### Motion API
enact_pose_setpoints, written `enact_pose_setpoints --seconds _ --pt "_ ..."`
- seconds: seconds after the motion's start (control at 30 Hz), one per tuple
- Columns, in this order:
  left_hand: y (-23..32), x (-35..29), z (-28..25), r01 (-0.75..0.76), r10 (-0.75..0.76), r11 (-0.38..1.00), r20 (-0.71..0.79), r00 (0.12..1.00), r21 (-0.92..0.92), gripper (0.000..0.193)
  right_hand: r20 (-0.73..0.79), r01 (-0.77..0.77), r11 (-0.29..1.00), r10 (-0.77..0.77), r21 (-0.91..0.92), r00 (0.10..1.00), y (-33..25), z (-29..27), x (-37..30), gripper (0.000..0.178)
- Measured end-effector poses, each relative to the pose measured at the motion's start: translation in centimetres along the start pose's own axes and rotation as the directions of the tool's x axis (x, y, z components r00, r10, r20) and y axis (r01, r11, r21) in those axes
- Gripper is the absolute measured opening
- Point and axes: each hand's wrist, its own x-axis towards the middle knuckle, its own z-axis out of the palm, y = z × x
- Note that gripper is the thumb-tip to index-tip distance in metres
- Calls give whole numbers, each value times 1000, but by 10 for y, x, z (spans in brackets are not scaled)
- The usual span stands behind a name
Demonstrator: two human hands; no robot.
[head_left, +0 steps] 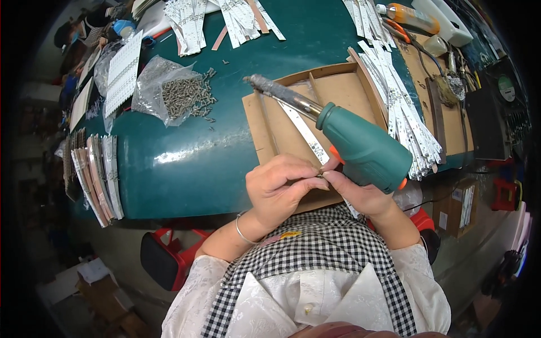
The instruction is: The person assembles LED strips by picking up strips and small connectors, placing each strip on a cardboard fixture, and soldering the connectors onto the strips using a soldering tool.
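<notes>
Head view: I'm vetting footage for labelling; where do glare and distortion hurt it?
Head view: white glare on the green table; outer edges bow near the black rim; the piece at the left hand's fingertips is too small to identify.

Left hand and right hand pinch close together, fingers curled, forearms angled inward.

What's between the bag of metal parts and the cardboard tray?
Head view: loose metal parts beside the bag, then just green tabletop up to the tray.
</notes>
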Motion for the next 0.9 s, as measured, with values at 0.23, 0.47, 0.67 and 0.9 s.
enact_pose_setpoints --seconds 0.23,0.47,0.67,0.9 --pt "3 2 -3 -359 337 901 126 933 246 28 -161 -192 927 254 322 954 -11 11 0 27" --pt "2 0 1 -313 302 935 87 949 168 25 -179 -173 935 236 311 955 -9 9 -1 31" --pt "3 -4 3 -190 185 965 44 982 182 14 -133 -138 963 172 231 976 -4 4 -4 55" --pt "1 4 1 654 -616 346 362 699 -673 33 -176 -114 977 146 178 973 -5 5 -7 55"
